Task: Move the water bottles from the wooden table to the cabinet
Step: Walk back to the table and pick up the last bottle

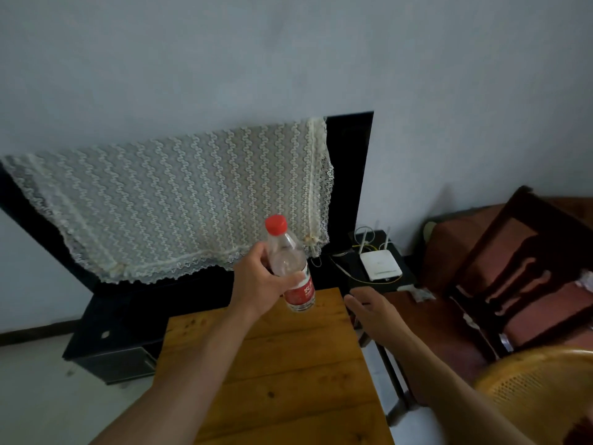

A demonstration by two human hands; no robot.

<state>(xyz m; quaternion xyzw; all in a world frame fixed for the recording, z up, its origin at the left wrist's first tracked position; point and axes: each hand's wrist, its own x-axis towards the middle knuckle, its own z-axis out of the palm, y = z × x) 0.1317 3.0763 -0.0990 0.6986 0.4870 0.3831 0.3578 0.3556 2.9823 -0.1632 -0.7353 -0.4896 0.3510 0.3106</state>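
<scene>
water bottle (290, 268) held upright in closed left hand (256, 281) above wooden table (272, 374); right hand (369, 308) open, empty.

Bare wooden table (288, 364); beyond it, white router (380, 263) atop black cabinet (404, 277).

Pale wall (288, 53), lace-draped television (179, 200), dark wooden chair (513, 274).

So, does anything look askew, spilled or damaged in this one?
Nothing spilled or damaged. The lace cloth hangs off-centre on the TV, leaving its right edge bare. The left hand holds the capped water bottle tilted.
</scene>
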